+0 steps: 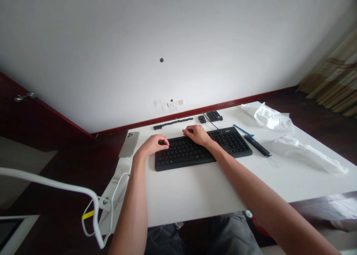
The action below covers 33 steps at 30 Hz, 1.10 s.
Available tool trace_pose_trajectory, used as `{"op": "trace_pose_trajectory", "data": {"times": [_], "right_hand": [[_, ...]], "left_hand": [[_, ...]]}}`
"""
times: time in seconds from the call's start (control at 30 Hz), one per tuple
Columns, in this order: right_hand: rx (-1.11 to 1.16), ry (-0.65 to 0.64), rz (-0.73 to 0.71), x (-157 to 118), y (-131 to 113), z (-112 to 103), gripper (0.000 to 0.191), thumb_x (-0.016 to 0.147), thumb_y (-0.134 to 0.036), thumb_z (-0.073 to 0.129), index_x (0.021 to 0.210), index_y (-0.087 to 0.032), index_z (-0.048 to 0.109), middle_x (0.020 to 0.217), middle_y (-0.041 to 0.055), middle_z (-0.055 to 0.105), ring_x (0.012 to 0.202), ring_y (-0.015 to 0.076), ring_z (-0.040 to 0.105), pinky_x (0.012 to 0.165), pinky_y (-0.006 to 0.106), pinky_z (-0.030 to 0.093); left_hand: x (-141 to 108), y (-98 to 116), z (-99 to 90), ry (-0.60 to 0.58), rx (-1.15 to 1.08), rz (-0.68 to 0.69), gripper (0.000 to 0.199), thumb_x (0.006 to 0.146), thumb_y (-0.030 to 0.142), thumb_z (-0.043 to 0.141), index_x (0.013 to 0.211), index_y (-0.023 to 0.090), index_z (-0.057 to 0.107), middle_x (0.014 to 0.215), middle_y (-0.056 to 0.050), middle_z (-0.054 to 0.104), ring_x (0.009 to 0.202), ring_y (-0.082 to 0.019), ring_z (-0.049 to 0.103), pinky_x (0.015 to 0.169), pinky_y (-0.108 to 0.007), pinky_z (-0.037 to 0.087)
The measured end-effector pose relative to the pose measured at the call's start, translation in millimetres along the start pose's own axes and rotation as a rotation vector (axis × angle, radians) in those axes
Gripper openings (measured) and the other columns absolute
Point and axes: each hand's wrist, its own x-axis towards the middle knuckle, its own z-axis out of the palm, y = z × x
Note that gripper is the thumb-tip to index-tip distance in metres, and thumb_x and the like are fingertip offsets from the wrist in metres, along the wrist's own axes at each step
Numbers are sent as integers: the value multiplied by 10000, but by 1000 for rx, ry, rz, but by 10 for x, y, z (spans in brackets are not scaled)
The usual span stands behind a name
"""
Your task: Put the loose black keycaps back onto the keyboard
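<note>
A black keyboard (186, 150) lies on the white table (192, 188). At its upper left corner, my left hand (153, 144) has its fingers curled and the thumb close to the fingertips; whatever they may hold is too small to make out. My right hand (198, 135) rests over the keyboard's back edge with bent fingers drawn together, their tips partly hidden. Behind the keyboard runs a row of loose black keycaps (174, 123). A small keycap group (202, 119) and a larger keycap block (214, 116) sit to its right, beside the keyboard's cable (211, 121).
Right of the keyboard lie a thin blue tool (243, 130) and a black-handled tool (256, 146) with wire loops. Crumpled clear plastic bags (269, 117) occupy the right side. A phone (129, 144) lies at the left edge, near a white curved stand (55, 180) and cable.
</note>
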Motion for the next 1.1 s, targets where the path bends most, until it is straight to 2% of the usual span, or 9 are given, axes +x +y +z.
{"op": "trace_pose_trajectory", "data": {"times": [0.23, 0.5, 0.73, 1.1], "right_hand": [[3, 3, -10, -10, 2, -2, 410, 971, -416, 548, 658, -176, 661, 653, 27, 693, 606, 148, 556, 629, 284, 361], [1, 5, -13, -4, 1, -2, 409, 967, -412, 547, 663, -174, 683, 654, 29, 686, 606, 149, 544, 636, 292, 360], [-3, 4, -17, 3, 6, 2, 408, 967, -407, 552, 656, -168, 667, 634, 20, 666, 597, 139, 525, 627, 286, 350], [-5, 10, -16, 1, 17, 8, 405, 963, -395, 561, 632, -171, 628, 622, 12, 651, 580, 128, 501, 614, 288, 334]], "left_hand": [[-15, -12, -19, -7, 16, -1, 164, 831, 400, 712, 843, 256, 789, 999, -41, 724, 940, -214, 679, 908, -315, 532], [6, -24, 3, -7, -16, 4, 140, 833, 363, 708, 857, 251, 788, 999, -36, 736, 958, -215, 681, 938, -327, 517], [3, -40, -2, -11, -24, -25, 204, 812, 365, 718, 958, 245, 792, 1053, -50, 738, 1009, -234, 666, 932, -350, 514], [11, -86, 8, 1, 4, -40, 196, 809, 377, 747, 944, 248, 806, 972, -29, 746, 900, -200, 683, 861, -316, 514]]}}
